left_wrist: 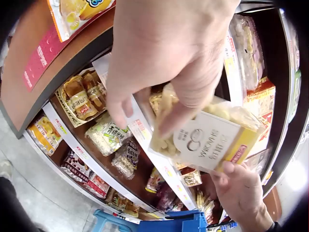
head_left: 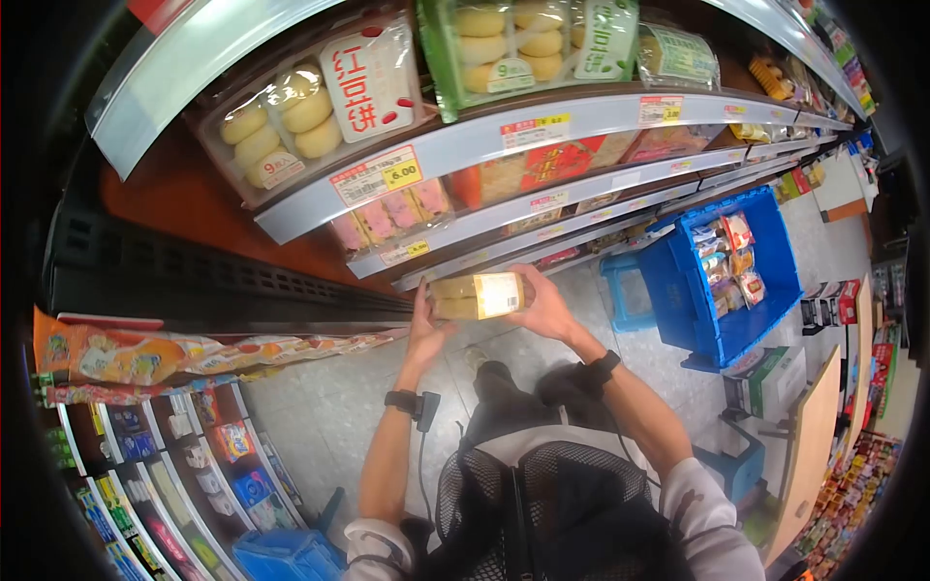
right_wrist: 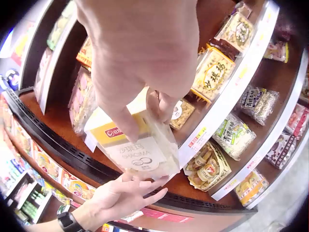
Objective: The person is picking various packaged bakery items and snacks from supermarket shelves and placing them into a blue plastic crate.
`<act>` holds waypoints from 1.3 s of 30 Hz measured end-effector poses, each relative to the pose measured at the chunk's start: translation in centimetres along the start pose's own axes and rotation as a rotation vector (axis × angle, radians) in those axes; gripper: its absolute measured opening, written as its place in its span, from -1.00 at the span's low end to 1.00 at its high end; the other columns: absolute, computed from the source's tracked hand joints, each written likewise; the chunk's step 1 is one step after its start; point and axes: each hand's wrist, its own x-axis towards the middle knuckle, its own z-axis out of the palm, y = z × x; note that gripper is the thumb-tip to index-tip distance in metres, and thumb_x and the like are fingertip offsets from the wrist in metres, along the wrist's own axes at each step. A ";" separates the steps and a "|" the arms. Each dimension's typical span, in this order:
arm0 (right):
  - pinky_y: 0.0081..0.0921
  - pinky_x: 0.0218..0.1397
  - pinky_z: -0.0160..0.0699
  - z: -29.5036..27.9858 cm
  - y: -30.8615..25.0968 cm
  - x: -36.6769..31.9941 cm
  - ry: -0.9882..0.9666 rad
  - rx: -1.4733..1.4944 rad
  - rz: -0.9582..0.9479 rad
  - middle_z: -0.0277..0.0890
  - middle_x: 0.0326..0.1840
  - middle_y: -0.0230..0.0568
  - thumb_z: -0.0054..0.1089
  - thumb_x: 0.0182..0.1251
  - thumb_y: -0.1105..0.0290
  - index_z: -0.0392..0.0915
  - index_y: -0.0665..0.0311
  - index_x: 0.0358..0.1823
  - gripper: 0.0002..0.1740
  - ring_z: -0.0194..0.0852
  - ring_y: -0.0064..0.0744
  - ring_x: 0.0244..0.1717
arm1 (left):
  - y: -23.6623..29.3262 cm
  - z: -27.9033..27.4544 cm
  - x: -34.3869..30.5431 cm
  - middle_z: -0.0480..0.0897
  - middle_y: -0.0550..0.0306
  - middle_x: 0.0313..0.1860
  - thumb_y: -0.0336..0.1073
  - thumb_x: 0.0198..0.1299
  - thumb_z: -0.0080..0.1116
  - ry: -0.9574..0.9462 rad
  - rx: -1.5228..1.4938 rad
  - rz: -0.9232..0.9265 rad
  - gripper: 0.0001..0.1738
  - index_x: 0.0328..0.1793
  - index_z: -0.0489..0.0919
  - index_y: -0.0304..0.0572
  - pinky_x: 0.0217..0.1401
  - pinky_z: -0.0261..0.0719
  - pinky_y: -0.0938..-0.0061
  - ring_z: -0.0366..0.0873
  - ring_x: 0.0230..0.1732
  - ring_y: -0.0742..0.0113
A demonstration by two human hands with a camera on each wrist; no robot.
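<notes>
A clear-wrapped pack of shaqima (head_left: pixel 480 295) with a white and yellow label is held in front of the body, beside the shelf end. At one end of it, my right hand (head_left: pixel 545 305) grips the pack, its thumb (right_wrist: pixel 126 129) on the label face in the right wrist view. At the opposite end is my left hand (head_left: pixel 424 327). Its fingers (right_wrist: pixel 152 193) reach out fairly straight against the pack in the right wrist view. The left wrist view shows the pack's printed front (left_wrist: pixel 207 140) facing the camera, partly covered by the left fingers.
Shelves of packaged pastries (head_left: pixel 300 121) rise ahead, with price tags (head_left: pixel 378 174) along their edges. A blue crate (head_left: pixel 668 300) holding several snack packs stands on a blue stool (head_left: pixel 625 295) to the right. Another snack rack (head_left: pixel 184 455) is at the left.
</notes>
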 end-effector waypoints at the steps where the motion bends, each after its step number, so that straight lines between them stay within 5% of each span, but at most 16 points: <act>1: -0.43 0.11 0.55 -0.7 0.2 -0.7 -0.002 0.002 -0.006 0.50 0.05 -0.11 0.47 -0.09 0.53 0.24 0.33 0.21 -0.22 0.54 -0.37 0.07 | 0.2 0.4 -0.3 0.29 -0.05 0.40 -0.73 -0.12 0.23 0.003 0.003 0.004 0.20 0.61 -0.18 0.06 0.29 0.41 0.33 0.30 0.36 0.15; 6: -0.41 0.14 0.54 -5.1 2.2 -4.9 -0.111 0.220 0.052 0.41 0.15 -0.17 0.52 -0.18 0.59 0.22 0.30 0.23 -0.13 0.46 -0.36 0.14 | 0.3 3.7 -1.6 0.26 -0.01 0.43 -0.59 -0.27 0.48 -0.224 0.191 0.088 0.19 0.54 0.02 -0.13 0.43 0.23 0.38 0.22 0.42 0.21; 11: -0.34 0.21 0.50 -11.9 4.9 -10.9 -0.056 -0.049 0.069 0.35 0.23 -0.10 0.50 -0.09 0.50 0.14 0.26 0.33 -0.07 0.36 -0.26 0.27 | -0.1 11.7 -4.4 0.47 0.06 0.16 -0.49 -0.24 0.53 -0.251 0.226 0.060 -0.11 0.27 0.27 -0.19 0.32 0.35 0.40 0.40 0.24 0.28; 19: -0.31 0.40 0.25 -23.9 5.7 -24.5 0.010 -0.407 -0.086 0.26 0.37 0.04 0.46 -0.10 0.32 0.20 0.29 0.37 -0.07 0.26 -0.04 0.35 | -2.8 28.1 -10.7 0.50 0.13 0.11 -0.55 -0.25 0.52 -0.313 0.397 0.072 -0.15 0.21 0.28 -0.18 0.24 0.48 0.40 0.47 0.15 0.35; 25: -0.24 0.34 0.37 -31.8 6.4 -32.7 0.120 -0.404 -0.156 0.24 0.38 -0.01 0.45 -0.06 0.37 0.18 0.24 0.40 -0.07 0.27 -0.10 0.35 | -4.3 38.0 -13.1 0.54 0.03 0.07 -0.41 -0.22 0.53 -0.341 0.424 0.086 -0.17 0.22 0.31 -0.24 0.19 0.49 0.42 0.51 0.10 0.31; 39: -0.27 0.22 0.49 -46.8 5.4 -36.4 0.165 -0.206 -0.027 0.35 0.27 -0.06 0.44 -0.09 0.47 0.21 0.20 0.37 -0.10 0.38 -0.17 0.26 | -0.9 55.2 -12.2 0.63 -0.07 -0.04 -0.38 -0.20 0.52 -0.320 0.766 0.201 -0.23 0.16 0.33 -0.30 0.04 0.61 0.38 0.65 -0.06 0.22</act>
